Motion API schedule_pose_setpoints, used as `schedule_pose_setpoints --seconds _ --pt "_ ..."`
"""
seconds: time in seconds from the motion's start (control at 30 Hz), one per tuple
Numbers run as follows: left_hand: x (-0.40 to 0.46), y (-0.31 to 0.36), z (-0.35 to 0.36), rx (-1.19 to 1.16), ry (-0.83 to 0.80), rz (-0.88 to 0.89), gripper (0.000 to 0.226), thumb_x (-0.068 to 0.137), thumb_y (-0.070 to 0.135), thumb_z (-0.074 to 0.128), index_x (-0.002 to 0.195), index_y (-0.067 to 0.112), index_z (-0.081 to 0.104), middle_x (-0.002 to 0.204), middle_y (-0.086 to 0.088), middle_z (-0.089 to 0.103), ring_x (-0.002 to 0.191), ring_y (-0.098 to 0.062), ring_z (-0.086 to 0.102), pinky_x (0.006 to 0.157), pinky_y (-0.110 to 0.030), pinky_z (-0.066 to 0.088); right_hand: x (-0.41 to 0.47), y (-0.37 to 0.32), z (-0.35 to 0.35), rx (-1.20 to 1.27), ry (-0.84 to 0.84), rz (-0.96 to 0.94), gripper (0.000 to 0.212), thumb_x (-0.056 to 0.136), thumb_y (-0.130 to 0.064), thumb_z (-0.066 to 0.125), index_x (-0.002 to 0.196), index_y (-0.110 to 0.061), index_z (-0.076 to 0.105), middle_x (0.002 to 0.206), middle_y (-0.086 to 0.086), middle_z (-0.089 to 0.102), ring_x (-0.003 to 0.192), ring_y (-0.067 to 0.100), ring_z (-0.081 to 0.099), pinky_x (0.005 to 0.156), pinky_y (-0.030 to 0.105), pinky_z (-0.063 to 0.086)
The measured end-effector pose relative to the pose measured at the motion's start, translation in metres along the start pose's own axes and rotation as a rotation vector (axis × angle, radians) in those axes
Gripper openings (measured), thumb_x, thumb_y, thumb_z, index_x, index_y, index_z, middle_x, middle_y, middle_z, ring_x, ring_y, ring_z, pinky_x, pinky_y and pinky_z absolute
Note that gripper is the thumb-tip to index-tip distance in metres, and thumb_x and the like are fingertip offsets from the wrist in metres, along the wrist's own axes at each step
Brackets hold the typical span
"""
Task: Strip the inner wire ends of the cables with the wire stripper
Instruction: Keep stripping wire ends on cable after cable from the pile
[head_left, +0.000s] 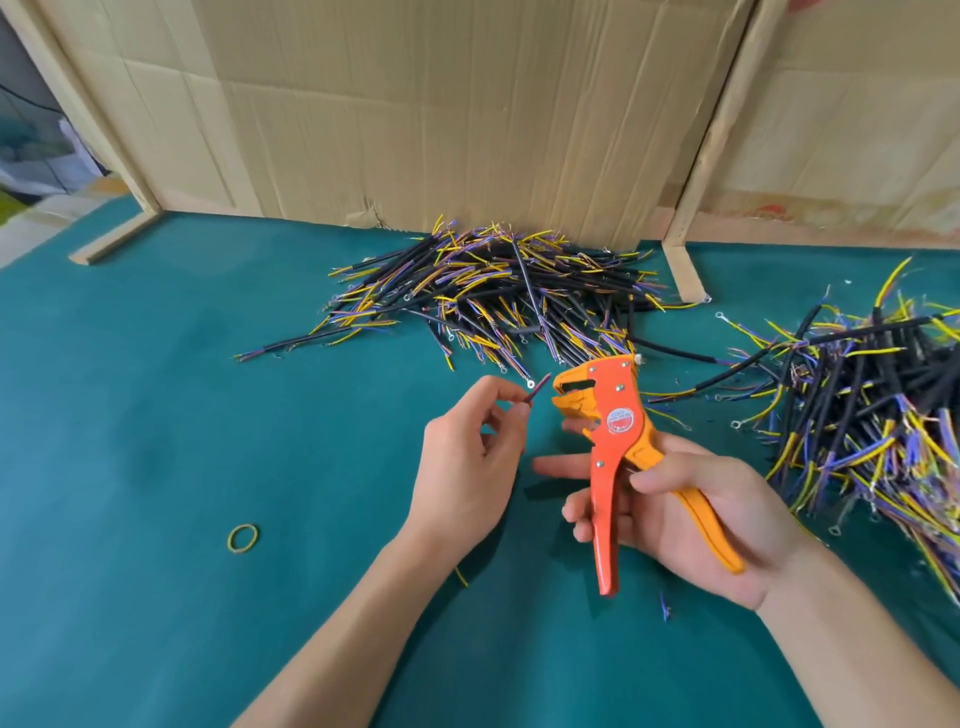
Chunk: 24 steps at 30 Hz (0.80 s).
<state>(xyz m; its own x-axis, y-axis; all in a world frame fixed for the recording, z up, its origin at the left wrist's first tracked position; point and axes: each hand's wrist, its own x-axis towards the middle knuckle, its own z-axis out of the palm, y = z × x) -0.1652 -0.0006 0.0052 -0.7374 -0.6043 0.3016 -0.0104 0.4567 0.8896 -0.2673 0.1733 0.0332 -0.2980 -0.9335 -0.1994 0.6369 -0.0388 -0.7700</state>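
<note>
- Head view: left hand (462, 457) pinches a thin, limp purple wire end (693, 388), best pinched near its tip.
- Right hand (691, 514) grips the light, rigid orange-and-yellow metal wire stripper (615, 431) by its handles, jaws apart.

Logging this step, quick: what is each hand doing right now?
Left hand: pinching a thin dark wire end.
Right hand: gripping the orange-handled wire stripper, its jaws apart.
</note>
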Motion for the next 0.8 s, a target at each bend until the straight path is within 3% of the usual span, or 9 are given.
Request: schedule_pose_setpoints --seconds 0.1,0.27,0.4,0.57,0.8 --pt "0.0007 0.0003 0.0001 0.002 0.020 0.001 0.014 0.100 0.021 0.058 0.089 0.029 0.061 0.069 0.001 0.061 0.064 -0.018 0.055 0.053 -0.012 0.037 -0.0001 0.0019 -0.0013 0.036 0.035 -0.020 0.072 0.076 0.006 0.058 0.146 -0.007 0.047 0.135 0.038 0.056 0.102 0.049 0.068 0.092 0.055 0.056" --pt "0.0006 0.0020 -0.0011 0.012 0.022 0.016 0.014 0.098 0.016 0.061 0.088 0.025 0.062 0.065 0.005 0.065 0.059 -0.009 0.059 0.055 -0.009 0.037 -0.0009 0.0042 0.0008 0.025 0.058 -0.025 0.054 0.081 0.005 0.058 0.134 -0.006 0.063 0.133 0.035 0.058 0.104 0.050 0.067 0.089 0.062 0.054" --pt "0.0001 0.0017 -0.0020 0.009 0.048 -0.017 0.012 0.096 0.018 0.066 0.086 0.025 0.067 0.067 0.011 0.071 0.049 -0.005 0.049 0.052 -0.011 0.035 -0.0006 0.0037 0.0022 -0.004 0.073 -0.022 0.054 0.082 0.004 0.059 0.135 -0.006 0.062 0.131 0.036 0.059 0.100 0.047 0.068 0.086 0.059 0.056" --pt "-0.0010 0.0014 -0.0022 0.004 0.109 -0.043 0.011 0.093 0.017 0.070 0.086 0.023 0.074 0.068 0.013 0.074 0.052 0.005 0.058 0.056 -0.007 0.038 0.0005 0.0029 0.0020 -0.012 0.084 -0.015 0.057 0.081 -0.002 0.061 0.137 -0.007 0.060 0.131 0.036 0.059 0.097 0.045 0.069 0.083 0.056 0.057" --pt "-0.0001 -0.0004 -0.0002 -0.009 0.141 -0.095 0.011 0.094 0.021 0.069 0.086 0.027 0.071 0.068 0.016 0.074 0.040 -0.002 0.048 0.046 -0.008 0.034 0.0020 0.0017 0.0001 -0.013 0.074 -0.005 0.064 0.076 -0.008 0.071 0.139 -0.006 0.058 0.131 0.036 0.059 0.097 0.044 0.069 0.083 0.056 0.057"
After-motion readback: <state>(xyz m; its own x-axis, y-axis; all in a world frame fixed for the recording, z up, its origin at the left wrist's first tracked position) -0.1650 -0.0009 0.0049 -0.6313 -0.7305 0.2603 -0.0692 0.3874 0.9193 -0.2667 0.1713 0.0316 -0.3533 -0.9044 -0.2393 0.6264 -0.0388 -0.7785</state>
